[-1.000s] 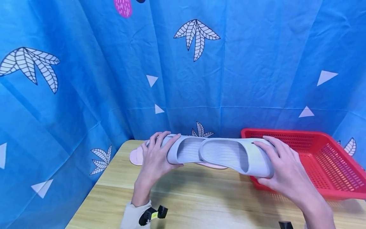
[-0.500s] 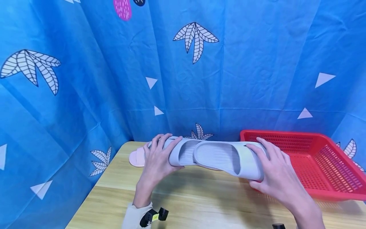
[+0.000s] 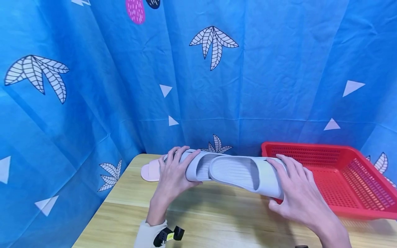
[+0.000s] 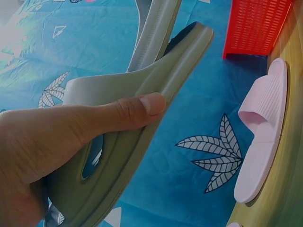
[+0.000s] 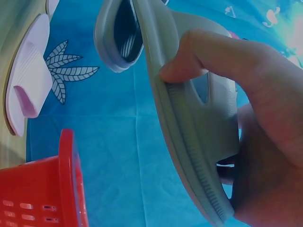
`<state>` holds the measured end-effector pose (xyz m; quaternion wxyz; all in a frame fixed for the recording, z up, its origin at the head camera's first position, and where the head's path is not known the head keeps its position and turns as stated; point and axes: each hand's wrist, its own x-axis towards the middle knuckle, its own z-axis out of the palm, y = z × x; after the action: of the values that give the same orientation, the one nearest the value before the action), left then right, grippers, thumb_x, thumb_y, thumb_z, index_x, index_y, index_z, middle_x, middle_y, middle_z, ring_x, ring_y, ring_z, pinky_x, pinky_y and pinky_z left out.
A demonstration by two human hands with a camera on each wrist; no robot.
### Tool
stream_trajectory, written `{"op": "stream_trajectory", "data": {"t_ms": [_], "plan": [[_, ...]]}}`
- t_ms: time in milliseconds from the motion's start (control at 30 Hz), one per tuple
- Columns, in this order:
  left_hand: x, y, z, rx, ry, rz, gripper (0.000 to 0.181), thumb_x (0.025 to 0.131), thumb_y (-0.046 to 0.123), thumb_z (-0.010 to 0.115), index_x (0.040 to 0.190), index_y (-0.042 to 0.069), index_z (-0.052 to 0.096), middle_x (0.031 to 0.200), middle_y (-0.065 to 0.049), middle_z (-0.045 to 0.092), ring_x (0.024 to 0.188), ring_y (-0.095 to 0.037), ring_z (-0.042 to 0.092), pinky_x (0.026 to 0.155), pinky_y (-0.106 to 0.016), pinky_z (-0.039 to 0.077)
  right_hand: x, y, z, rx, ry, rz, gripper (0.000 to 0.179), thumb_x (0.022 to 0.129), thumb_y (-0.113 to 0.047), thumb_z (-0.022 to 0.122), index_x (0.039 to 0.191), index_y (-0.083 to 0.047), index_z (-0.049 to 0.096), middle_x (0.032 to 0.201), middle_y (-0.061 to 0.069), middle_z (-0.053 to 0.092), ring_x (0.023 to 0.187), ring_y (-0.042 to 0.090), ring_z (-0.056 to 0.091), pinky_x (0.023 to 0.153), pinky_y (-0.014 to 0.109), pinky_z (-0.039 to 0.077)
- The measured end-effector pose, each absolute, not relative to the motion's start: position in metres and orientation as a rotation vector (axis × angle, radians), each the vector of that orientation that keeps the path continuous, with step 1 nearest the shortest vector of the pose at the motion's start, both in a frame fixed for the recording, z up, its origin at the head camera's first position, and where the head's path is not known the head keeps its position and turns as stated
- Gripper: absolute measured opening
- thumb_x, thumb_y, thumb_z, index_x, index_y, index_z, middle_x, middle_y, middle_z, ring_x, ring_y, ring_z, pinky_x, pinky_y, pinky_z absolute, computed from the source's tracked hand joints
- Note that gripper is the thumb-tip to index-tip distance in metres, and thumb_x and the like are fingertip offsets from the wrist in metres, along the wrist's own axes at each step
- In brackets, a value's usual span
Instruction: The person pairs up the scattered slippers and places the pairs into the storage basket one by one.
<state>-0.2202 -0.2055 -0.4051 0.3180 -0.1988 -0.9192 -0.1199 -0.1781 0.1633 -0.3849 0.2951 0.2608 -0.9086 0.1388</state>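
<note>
Two light grey slide slippers are held up over the wooden table [image 3: 198, 220], their heel ends overlapping. My left hand [image 3: 172, 177] grips the left slipper [image 3: 193, 170] at its strap; in the left wrist view the thumb presses the sole's side edge. My right hand [image 3: 299, 194] holds the right slipper [image 3: 234, 171] by its strap, thumb [image 5: 177, 68] against the sole edge. The right slipper's heel lies in front of the left one's in the head view. Most of the left slipper's toe end is covered by my fingers.
A red plastic basket [image 3: 310, 146] stands at the right, partly behind my right hand. Pink slippers lie on the table's far side; one pink slipper [image 4: 261, 151] shows whole in the left wrist view. A blue patterned curtain [image 3: 263, 75] hangs behind.
My right hand and its slipper have moved left, and my left hand slightly right, so the grey slippers overlap more. Both grips stay the same.
</note>
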Motion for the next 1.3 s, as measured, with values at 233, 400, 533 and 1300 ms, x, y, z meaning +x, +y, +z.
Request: {"op": "stream_trajectory", "data": {"t_ms": [233, 400, 533, 1300], "plan": [[-0.220, -0.203, -0.405, -0.551, -2.426, -0.318, 0.106, 0.052, 0.051, 0.101, 0.146, 0.036, 0.054, 0.146, -0.009, 0.050, 0.134, -0.038, 0.039, 0.096, -0.071, 0.031, -0.179, 0.165, -0.385, 0.711, -2.397, 0.377, 0.112, 0.043, -0.034, 0.096, 0.145, -0.016, 0.052, 0.140, 0.019, 0.048, 0.124, 0.039, 0.044, 0.084, 0.060, 0.043], [-0.220, -0.203, -0.406, -0.539, -2.444, -0.312, 0.107, 0.052, 0.051, 0.101, 0.147, 0.037, 0.053, 0.147, -0.010, 0.049, 0.135, -0.038, 0.037, 0.096, -0.071, 0.030, -0.181, 0.167, -0.384, 0.758, -2.357, 0.375, 0.110, 0.045, -0.035, 0.097, 0.145, -0.018, 0.054, 0.136, 0.019, 0.050, 0.120, 0.038, 0.047, 0.083, 0.058, 0.044], [-0.219, -0.204, -0.406, -0.532, -2.448, -0.301, 0.106, 0.053, 0.052, 0.101, 0.146, 0.037, 0.053, 0.147, -0.010, 0.049, 0.135, -0.038, 0.038, 0.095, -0.071, 0.030, -0.181, 0.167, -0.383, 0.777, -2.358, 0.372, 0.113, 0.046, -0.036, 0.099, 0.147, -0.019, 0.053, 0.137, 0.018, 0.050, 0.121, 0.036, 0.046, 0.081, 0.055, 0.044], [-0.219, -0.195, -0.411, -0.533, -2.475, -0.300, 0.105, 0.055, 0.057, 0.098, 0.147, 0.033, 0.053, 0.146, -0.009, 0.050, 0.133, -0.039, 0.039, 0.095, -0.082, 0.029, -0.177, 0.159, -0.380, 0.821, -2.359, 0.347, 0.117, 0.044, -0.039, 0.099, 0.148, -0.018, 0.051, 0.141, 0.016, 0.050, 0.122, 0.035, 0.045, 0.080, 0.050, 0.045]]}}
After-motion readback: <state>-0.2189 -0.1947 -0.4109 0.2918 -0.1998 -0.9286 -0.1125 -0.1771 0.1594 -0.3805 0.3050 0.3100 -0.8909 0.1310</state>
